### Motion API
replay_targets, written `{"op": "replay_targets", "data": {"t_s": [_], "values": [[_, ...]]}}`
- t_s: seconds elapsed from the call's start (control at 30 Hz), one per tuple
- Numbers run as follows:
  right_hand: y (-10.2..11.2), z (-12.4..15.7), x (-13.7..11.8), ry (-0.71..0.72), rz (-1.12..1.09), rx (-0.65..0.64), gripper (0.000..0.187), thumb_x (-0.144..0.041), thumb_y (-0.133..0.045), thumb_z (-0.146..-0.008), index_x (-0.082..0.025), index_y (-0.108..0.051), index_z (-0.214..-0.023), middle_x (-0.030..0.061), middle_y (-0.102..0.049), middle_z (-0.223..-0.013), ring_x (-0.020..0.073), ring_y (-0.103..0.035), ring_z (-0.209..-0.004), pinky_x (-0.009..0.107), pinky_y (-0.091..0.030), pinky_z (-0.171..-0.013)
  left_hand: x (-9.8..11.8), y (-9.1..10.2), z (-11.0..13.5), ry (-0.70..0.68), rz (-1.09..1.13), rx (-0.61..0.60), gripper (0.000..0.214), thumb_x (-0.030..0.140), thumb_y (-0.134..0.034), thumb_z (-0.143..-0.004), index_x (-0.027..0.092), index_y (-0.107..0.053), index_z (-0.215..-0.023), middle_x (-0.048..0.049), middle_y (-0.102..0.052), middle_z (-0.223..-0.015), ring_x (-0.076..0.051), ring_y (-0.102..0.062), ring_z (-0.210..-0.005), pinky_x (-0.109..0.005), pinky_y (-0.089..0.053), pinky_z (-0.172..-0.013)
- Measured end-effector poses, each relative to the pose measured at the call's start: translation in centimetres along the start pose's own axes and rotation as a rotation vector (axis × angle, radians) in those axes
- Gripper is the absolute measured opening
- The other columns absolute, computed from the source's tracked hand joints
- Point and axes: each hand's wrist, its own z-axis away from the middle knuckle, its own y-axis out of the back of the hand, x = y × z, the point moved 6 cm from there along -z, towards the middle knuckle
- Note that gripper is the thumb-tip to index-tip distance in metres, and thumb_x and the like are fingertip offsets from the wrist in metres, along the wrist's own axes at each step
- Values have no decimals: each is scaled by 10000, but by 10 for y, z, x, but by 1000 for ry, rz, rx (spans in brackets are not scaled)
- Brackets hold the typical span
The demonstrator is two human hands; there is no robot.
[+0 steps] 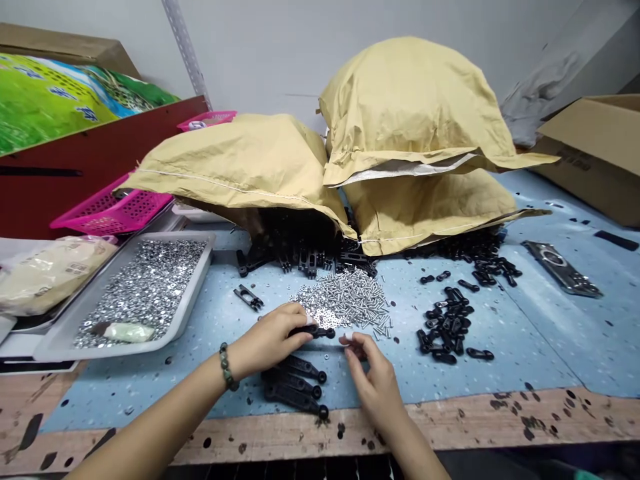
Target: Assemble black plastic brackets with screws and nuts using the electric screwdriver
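Observation:
My left hand (267,341), with a beaded bracelet at the wrist, is closed on a black plastic arm (327,333), whose round end sticks out to the right. Just right of that end, my right hand (373,383) has thumb and fingers pinched together; what they hold, if anything, is too small to make out. Several longer black plastic arms (295,388) lie stacked below my left hand. Beyond both hands is a heap of silver screws (359,297), with small silver nuts (316,300) spread at its left side. A lone black forked piece (249,297) lies to the left.
A tray (194,300) of small metal parts stands left, near a pink basket (125,212). Large yellow sacks (410,100) fill the back, one spilling black parts. Short black links (447,323) lie right, with a flat packet (563,269) and a cardboard box (595,157) beyond.

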Motion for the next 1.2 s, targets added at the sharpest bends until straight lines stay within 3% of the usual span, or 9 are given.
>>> {"op": "replay_targets", "data": {"t_s": [0.23, 0.4, 0.53, 0.73, 0.87, 0.97, 1.03, 1.1, 1.2], "values": [[-7, 18, -15, 291, 150, -126, 214, -125, -449, -924, -215, -617, -1021, 73, -644, -956, 201, -586, -886, 359, -526, -753, 16, -37, -3, -152, -88, -186, 192, 196, -504, -924, 209, -663, -1031, -51, -598, -969, -201, -542, -905, -342, -441, -819], [-11, 17, -18, 280, 164, -142, 192, -131, -454, -918, -209, -614, -990, 73, -632, -952, 204, -581, -884, 360, -522, -760, 6, -30, 3, -67, -6, -194, 221, 179, -488, -922, 202, -658, -1062, -61, -621, -981, -206, -557, -932, -355, -442, -848], [-20, -26, -34, 214, 128, -81, 125, -194, -482, -911, -201, -578, -991, 81, -591, -988, 210, -570, -931, 355, -499, -796, 2, -21, 16, -6, -6, -164, 188, 190, -545, -884, 208, -640, -1045, -38, -654, -955, -194, -583, -919, -333, -453, -854], [-116, -107, -82, 292, 294, -268, 237, -237, -630, -805, -140, -606, -1019, 130, -628, -992, 298, -537, -991, 439, -456, -841, -29, 34, 72, 283, 32, 100, 213, 301, -454, -909, 198, -638, -945, -62, -642, -972, -233, -585, -931, -390, -452, -858], [-144, -109, -100, 275, 313, -281, 161, -134, -606, -788, -130, -614, -948, 105, -646, -906, 253, -584, -915, 372, -480, -792, -63, 63, 101, 631, 399, 315, 355, 516, -499, -858, 198, -631, -945, -81, -655, -959, -273, -608, -931, -392, -500, -774], [-119, -91, -102, 341, 264, -283, 220, -211, -613, -829, -195, -579, -1045, 35, -638, -1019, 158, -587, -943, 249, -469, -813, -65, 53, 81, 618, 886, 437, 421, 531, -593, -802, 216, -601, -1081, -84, -601, -1164, -259, -568, -1070, -355, -501, -843], [-79, -88, -87, 341, 232, -267, 194, -281, -628, -836, -266, -599, -1028, -24, -646, -1020, 122, -596, -925, 198, -463, -798, -59, 43, 57, 555, 1039, 492, 421, 505, -644, -774, 215, -589, -1074, -59, -622, -1043, -213, -598, -942, -322, -512, -801], [-11, -99, -48, 110, 326, -45, 132, -233, -566, -868, -297, -638, -958, -36, -661, -935, 123, -607, -877, 201, -463, -781, -52, 36, 38, 518, 1047, 515, 423, 502, -661, -763, 224, -562, -1066, -5, -593, -838, -153, -567, -719, -271, -509, -655], [101, -114, 15, -159, 465, 296, 317, -84, -387, -881, -161, -608, -1096, 153, -587, -1114, 256, -517, -1079, 400, -383, -930, -42, 28, 22, 492, 972, 421, 435, 544, -612, -790, 246, -509, -1091, 32, -518, -733, -120, -456, -567, -230, -427, -495]]}}
